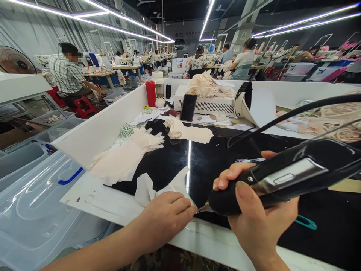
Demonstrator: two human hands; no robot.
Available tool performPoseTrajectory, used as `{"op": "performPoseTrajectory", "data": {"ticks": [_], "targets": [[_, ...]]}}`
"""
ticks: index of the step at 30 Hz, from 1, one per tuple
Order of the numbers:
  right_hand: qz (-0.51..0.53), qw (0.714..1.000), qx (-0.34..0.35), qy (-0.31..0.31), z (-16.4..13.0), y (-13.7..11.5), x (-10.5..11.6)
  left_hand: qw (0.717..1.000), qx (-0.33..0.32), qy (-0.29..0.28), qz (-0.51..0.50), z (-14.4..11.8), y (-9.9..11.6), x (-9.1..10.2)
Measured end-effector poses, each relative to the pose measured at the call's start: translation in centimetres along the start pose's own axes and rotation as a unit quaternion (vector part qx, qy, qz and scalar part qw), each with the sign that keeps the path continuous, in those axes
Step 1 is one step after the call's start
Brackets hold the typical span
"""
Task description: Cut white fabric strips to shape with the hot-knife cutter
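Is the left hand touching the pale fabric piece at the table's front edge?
Touching. The head view shows the left hand pressed flat on the pale fabric piece, its fingers covering the near corner.

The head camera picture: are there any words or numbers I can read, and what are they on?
None can be read.
Far wall sign: pale lettering, too small and blurred.
Pillar sign: a triangle mark with text, too blurred.
Black tool in the right hand: no lettering shows.

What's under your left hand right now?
The left hand presses flat on a pale fabric piece at the table's front edge, beside the tip of the black tool in the right hand. The fabric's part beneath the palm is covered.
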State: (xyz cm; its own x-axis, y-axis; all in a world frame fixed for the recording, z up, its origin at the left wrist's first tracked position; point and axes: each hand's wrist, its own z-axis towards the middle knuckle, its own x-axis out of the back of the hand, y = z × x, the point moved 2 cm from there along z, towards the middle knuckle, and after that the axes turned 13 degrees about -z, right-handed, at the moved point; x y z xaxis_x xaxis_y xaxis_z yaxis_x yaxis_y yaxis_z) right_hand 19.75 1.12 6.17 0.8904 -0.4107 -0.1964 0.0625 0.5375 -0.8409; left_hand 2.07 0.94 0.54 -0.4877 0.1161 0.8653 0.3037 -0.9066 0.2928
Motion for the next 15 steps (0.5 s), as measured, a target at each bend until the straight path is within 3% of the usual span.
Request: {"op": "performPoseTrajectory", "data": {"ticks": [15], "targets": [[0.008,1.0,-0.002,0.01,-0.39,-0.27,0.15,0.999,-0.036,0.003,0.039,-0.38,-0.16,0.36]]}}
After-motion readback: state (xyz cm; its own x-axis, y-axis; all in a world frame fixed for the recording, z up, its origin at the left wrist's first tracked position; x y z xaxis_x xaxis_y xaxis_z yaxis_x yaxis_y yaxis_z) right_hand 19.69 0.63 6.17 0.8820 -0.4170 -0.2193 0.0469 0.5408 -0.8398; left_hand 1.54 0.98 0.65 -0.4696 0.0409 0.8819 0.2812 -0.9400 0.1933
